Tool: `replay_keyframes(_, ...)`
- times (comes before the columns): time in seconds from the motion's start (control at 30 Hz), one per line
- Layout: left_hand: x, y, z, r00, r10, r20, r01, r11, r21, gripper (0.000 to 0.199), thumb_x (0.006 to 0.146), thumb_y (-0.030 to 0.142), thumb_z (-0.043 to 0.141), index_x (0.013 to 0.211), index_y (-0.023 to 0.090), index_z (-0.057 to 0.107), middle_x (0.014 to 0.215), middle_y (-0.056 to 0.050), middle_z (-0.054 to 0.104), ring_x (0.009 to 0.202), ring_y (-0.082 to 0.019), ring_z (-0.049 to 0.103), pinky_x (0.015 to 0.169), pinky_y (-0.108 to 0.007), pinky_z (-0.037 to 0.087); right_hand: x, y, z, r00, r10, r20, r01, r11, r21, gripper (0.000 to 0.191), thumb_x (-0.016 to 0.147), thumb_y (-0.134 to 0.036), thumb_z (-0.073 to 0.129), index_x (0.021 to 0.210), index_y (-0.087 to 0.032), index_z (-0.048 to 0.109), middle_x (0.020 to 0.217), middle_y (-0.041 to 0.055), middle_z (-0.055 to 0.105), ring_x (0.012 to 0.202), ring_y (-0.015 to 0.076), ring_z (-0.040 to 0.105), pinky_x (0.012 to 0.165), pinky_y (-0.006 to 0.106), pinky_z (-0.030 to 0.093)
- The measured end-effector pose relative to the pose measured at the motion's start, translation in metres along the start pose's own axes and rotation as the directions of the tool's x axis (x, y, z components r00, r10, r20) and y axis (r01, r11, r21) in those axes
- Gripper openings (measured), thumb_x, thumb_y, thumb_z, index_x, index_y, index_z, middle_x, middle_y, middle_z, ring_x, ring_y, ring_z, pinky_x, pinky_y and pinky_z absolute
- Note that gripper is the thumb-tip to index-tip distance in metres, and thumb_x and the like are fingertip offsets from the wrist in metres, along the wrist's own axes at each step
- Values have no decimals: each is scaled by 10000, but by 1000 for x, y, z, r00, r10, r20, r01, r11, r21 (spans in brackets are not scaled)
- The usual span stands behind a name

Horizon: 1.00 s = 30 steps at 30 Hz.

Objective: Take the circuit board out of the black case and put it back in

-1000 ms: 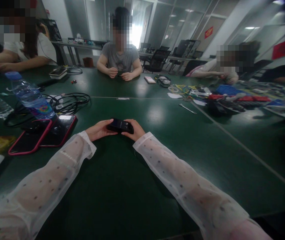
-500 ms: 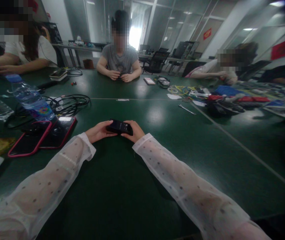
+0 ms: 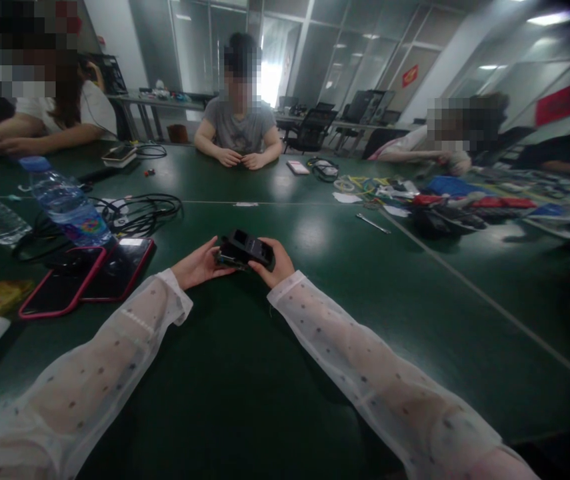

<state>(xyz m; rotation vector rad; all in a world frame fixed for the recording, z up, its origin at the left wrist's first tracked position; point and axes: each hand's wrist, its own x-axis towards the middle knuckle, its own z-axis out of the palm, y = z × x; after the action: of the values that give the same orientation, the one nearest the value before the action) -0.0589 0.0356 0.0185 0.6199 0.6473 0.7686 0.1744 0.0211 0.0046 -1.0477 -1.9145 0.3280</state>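
Note:
Over the green table (image 3: 245,373), a small black box-like device is between my two hands, in two parts set at an angle. My right hand (image 3: 278,264) is closed on the upper part, a black cover (image 3: 253,247) with cut-outs, thumb at its near side. My left hand (image 3: 201,264) grips the left end of the lower part (image 3: 229,256), whose near edge looks greenish, perhaps a circuit board. The cover lies tilted across the lower part; whether they still touch I cannot tell. Sheer white dotted sleeves cover both my arms.
Left of my hands lie two red-edged phones (image 3: 117,270), a plastic bottle (image 3: 67,203) and coiled black cables (image 3: 147,210). A wrench (image 3: 373,223) rests to the right, before a heap of wires and tools (image 3: 445,200). A person (image 3: 239,123) sits opposite; others sit at both sides.
The upper black cover has come up and turned at an angle in my right hand, showing the lower part beneath. Before, the device looked like one closed block. My left hand stays nearly in place.

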Motion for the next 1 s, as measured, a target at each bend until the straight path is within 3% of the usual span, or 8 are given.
replay_keyframes(0.13,1,-1,-2,999,28,-22,-28,1000,13,249,917,357,559,1071,161,574,1098,-101,656,1103,-246,616,1030,-432,445,8,17,-11,974,-29,-223,6,995,-103,535,844,-458,588,1296,-237,406,1223,125,541,1146,290,539,982,464,463)
replay_keyframes(0.27,0,0,2,998,43,-40,-41,998,57,224,929,253,543,1122,142,560,1169,-136,631,1120,-244,611,1023,-427,457,20,68,-32,932,-62,-358,-27,971,-238,576,832,-500,576,1295,-194,421,1199,146,532,1133,308,520,968,502,456)
replay_keyframes(0.4,-2,0,3,998,34,-56,-30,997,68,231,950,230,499,1145,117,553,1188,-159,617,1141,-254,599,1026,-429,460,26,122,-55,932,7,-363,-135,935,-327,602,782,-492,605,1243,-134,462,1161,167,552,1087,327,530,951,544,441)
replay_keyframes(0.5,-2,0,1,998,36,-51,-32,997,72,245,943,229,518,1159,117,544,1222,-164,599,1175,-270,578,1030,-435,462,25,145,-65,921,131,-366,-259,910,-325,572,743,-468,634,1187,-135,495,1128,156,575,1050,316,543,935,531,450)
replay_keyframes(0.63,-3,1,1,999,29,-43,-25,997,78,275,935,227,536,1187,118,526,1264,-175,571,1194,-281,567,1024,-431,471,24,153,-68,897,259,-360,-377,872,-311,539,733,-432,644,1154,-126,505,1098,170,596,1008,312,565,911,515,461)
replay_keyframes(1.0,-2,2,2,998,15,-68,-10,998,61,263,940,235,523,1180,126,517,1264,-178,566,1173,-275,580,1009,-422,477,25,160,-66,907,330,-262,-414,814,-407,590,708,-415,674,1176,-96,508,1140,205,597,1067,345,562,964,507,430)
